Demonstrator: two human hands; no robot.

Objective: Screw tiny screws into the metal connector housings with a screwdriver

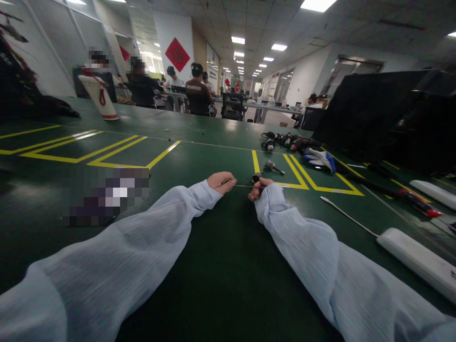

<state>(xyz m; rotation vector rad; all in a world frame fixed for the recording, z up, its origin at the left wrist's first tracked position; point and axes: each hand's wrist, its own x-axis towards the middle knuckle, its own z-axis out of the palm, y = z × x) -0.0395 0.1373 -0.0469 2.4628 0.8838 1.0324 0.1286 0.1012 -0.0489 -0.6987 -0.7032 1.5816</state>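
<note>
Above green table (pixel 221 266), working two-handed — judged a fine-handling step. With left hand (pixel 219 182), curled; cannot tell around what. With right hand (pixel 259 189), near metallic piece (pixel 273 167), apparently gripping dark round-ended piece (pixel 256 178) — calling next, probably, for a steady hold.

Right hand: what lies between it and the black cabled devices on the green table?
The head view shows a silver cylindrical metal piece with a narrow shaft between the right hand and the black cabled devices.
</note>
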